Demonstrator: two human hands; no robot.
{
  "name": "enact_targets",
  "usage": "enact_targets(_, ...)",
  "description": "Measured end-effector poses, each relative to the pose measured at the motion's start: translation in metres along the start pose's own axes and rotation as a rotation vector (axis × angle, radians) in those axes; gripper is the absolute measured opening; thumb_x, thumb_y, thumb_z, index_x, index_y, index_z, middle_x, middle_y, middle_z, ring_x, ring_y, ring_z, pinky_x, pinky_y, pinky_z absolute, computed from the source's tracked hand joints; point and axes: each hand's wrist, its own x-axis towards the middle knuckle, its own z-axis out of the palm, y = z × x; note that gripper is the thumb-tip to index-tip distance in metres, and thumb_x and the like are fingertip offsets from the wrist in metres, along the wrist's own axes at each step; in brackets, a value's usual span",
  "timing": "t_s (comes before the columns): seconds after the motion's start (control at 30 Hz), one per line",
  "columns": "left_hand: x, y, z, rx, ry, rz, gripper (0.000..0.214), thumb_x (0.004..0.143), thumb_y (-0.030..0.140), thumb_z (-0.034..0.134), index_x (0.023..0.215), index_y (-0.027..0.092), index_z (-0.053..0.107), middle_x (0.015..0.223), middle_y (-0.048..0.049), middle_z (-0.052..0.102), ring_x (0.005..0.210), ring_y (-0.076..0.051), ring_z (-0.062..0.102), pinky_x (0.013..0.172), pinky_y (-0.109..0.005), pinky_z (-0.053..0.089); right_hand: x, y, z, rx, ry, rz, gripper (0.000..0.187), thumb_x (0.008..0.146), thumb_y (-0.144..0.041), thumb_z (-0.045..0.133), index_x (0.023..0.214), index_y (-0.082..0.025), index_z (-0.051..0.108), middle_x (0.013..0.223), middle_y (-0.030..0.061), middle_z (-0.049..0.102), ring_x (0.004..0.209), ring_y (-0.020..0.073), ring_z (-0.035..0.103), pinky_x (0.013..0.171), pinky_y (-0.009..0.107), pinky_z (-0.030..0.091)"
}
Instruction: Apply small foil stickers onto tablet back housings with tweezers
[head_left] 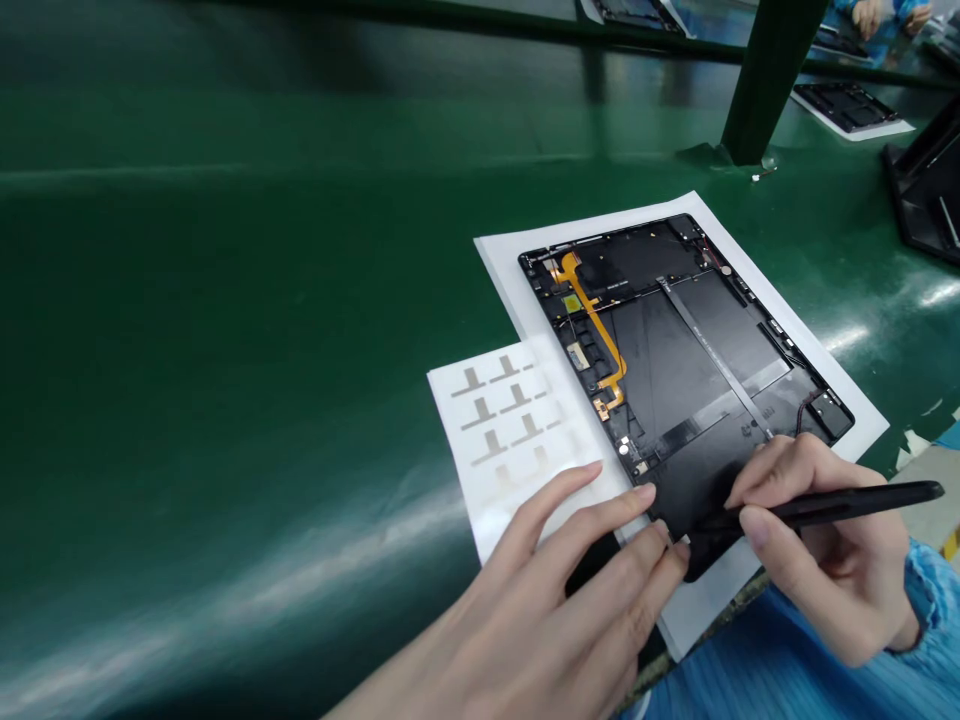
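Observation:
An opened black tablet housing (pixel 720 350) lies on white paper, with an orange flex cable (pixel 600 335) along its left side and a grey ribbon cable (pixel 712 355) across its middle. My left hand (pixel 585 590) is stretched out, its fingertips resting on the housing's near left edge and the sheet beside it. Between the thumb and fingers of my right hand (pixel 825 540) is a pair of black tweezers (pixel 862 502), tips pointing down into the housing's near corner. What the tips touch is too dark to make out. A sticker sheet (pixel 450 400) with grey T-shaped pieces lies under my left fingers.
The bench has a green surface (pixel 225 350). A green post (pixel 772 80) rises behind the housing. Another tablet housing (pixel 855 105) lies on paper at the far right, near a black stand (pixel 930 190). Another person's hands (pixel 889 15) show at the top right.

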Motion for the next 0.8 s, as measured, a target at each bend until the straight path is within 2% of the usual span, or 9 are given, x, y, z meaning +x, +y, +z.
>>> enact_targets(0.2, 0.001, 0.0, -0.001, 0.03, -0.014, 0.005, 0.021, 0.102, 0.025, 0.056, 0.117, 0.019, 0.068, 0.114, 0.0001, 0.071, 0.125, -0.024, 0.052, 0.127, -0.044, 0.014, -0.002, 0.0, 0.002, 0.035, 0.108, 0.061, 0.02, 0.087, -0.002, 0.057, 0.088, -0.022, 0.056, 0.073, 0.0001, 0.058, 0.06, 0.0143, 0.055, 0.05, 0.026, 0.043)
enact_targets(0.33, 0.002, 0.002, -0.001, 0.018, -0.007, -0.013, 0.025, 0.103, 0.025, 0.053, 0.122, 0.018, 0.067, 0.118, -0.0009, 0.07, 0.123, -0.026, 0.052, 0.126, -0.045, 0.015, -0.004, 0.002, 0.003, 0.1, 0.301, 0.047, 0.015, 0.092, -0.007, 0.058, 0.086, -0.021, 0.06, 0.073, 0.0008, 0.06, 0.064, 0.0149, 0.057, 0.056, 0.027, 0.047)
enact_targets(0.4, 0.003, 0.003, 0.0, 0.024, -0.002, -0.004, 0.027, 0.103, 0.026, 0.052, 0.124, 0.016, 0.067, 0.12, -0.0017, 0.07, 0.122, -0.027, 0.052, 0.126, -0.046, 0.015, -0.005, 0.004, 0.003, 0.161, 0.398, 0.037, 0.011, 0.095, -0.014, 0.059, 0.087, -0.02, 0.062, 0.075, 0.0021, 0.062, 0.063, 0.0152, 0.058, 0.053, 0.027, 0.048)
enact_targets(0.53, 0.01, 0.005, -0.001, 0.061, 0.039, 0.007, 0.029, 0.106, 0.024, 0.045, 0.114, 0.016, 0.072, 0.104, -0.0009, 0.073, 0.111, -0.023, 0.057, 0.124, -0.043, 0.017, -0.005, 0.009, 0.003, 0.203, 0.449, 0.061, 0.009, 0.096, -0.016, 0.061, 0.087, -0.02, 0.064, 0.077, 0.0024, 0.065, 0.06, 0.0147, 0.058, 0.045, 0.025, 0.043)
enact_targets(0.63, 0.02, 0.006, 0.001, 0.088, 0.044, -0.017, 0.032, 0.105, 0.021, 0.043, 0.104, 0.017, 0.075, 0.095, -0.0021, 0.072, 0.101, -0.022, 0.06, 0.114, -0.041, 0.032, -0.003, 0.009, 0.005, 0.124, 0.424, 0.114, 0.012, 0.092, -0.012, 0.061, 0.083, -0.02, 0.063, 0.073, 0.0012, 0.061, 0.059, 0.0143, 0.056, 0.045, 0.024, 0.039)
enact_targets(0.7, 0.027, 0.007, 0.001, 0.099, 0.036, -0.02, 0.03, 0.102, 0.018, 0.047, 0.09, 0.017, 0.074, 0.085, -0.0024, 0.069, 0.091, -0.021, 0.061, 0.1, -0.039, 0.043, -0.001, 0.009, 0.005, 0.09, 0.4, 0.122, 0.013, 0.091, -0.011, 0.061, 0.082, -0.02, 0.063, 0.073, 0.0004, 0.059, 0.056, 0.0125, 0.052, 0.044, 0.024, 0.036)
enact_targets(0.8, 0.042, 0.01, -0.007, 0.131, 0.005, 0.021, 0.031, 0.097, 0.019, 0.053, 0.071, 0.018, 0.068, 0.072, -0.0024, 0.061, 0.075, -0.02, 0.057, 0.079, -0.034, 0.049, -0.001, 0.01, 0.004, 0.077, 0.379, 0.122, 0.013, 0.092, -0.012, 0.059, 0.082, -0.019, 0.061, 0.073, 0.0001, 0.057, 0.054, 0.0112, 0.049, 0.043, 0.023, 0.035)
